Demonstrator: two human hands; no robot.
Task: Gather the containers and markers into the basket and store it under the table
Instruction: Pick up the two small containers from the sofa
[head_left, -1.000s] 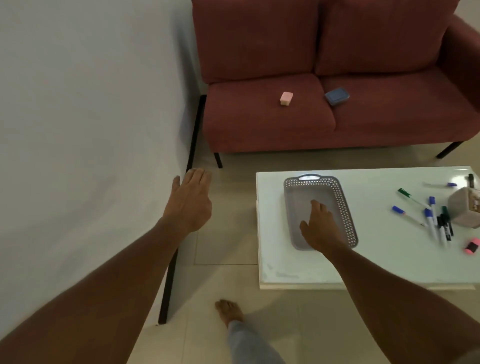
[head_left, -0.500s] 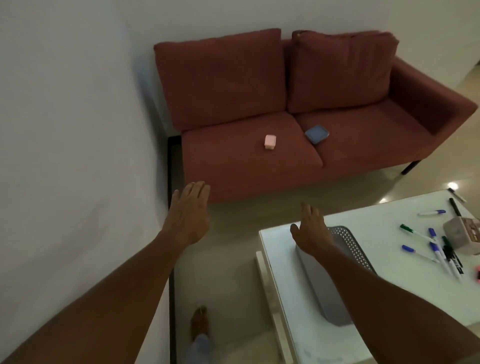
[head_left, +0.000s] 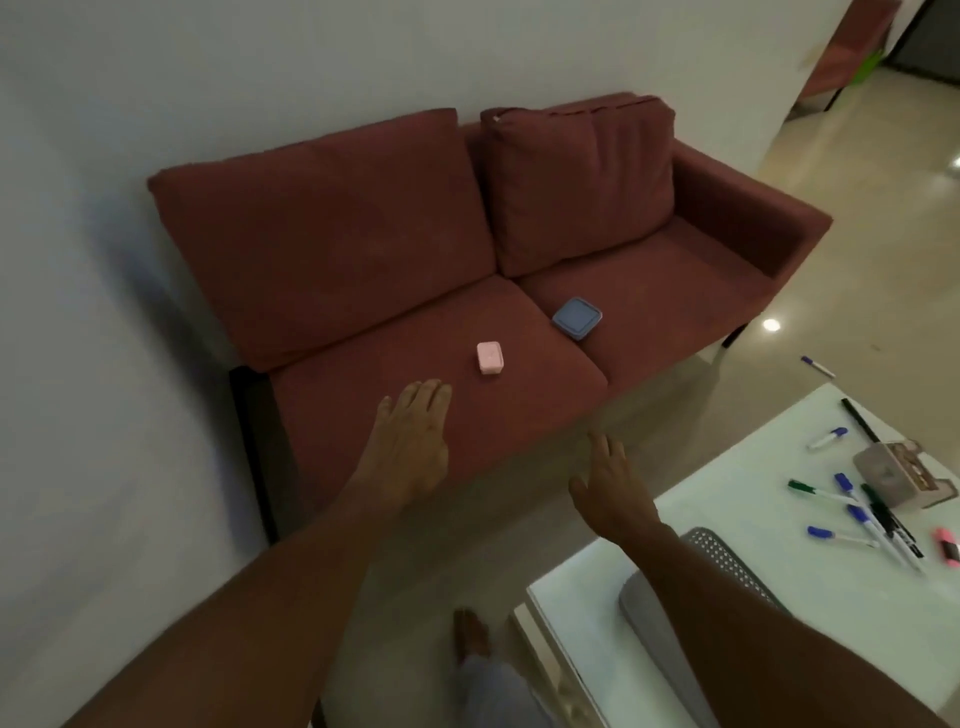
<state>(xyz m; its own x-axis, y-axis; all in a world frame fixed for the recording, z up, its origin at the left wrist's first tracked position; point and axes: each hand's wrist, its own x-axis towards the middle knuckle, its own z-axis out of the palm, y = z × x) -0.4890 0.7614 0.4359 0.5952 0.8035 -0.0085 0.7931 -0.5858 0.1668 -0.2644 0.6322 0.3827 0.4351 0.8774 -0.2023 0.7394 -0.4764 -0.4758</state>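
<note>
Right hand (head_left: 613, 493) lifted off basket (head_left: 727, 558) (arm hides most of it, near on table (head_left: 831, 623)); left hand (head_left: 410, 447) also spread, both w/ nothing held. Pink container (head_left: 490, 357), blue container (head_left: 576, 317) on sofa (head_left: 363, 234); markers (head_left: 841, 535) right, blurry.

No readable text, labels or numbers anywhere

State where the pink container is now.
In the head view, the pink container lies on the left sofa cushion, left of the blue container and beyond the left hand.
</note>
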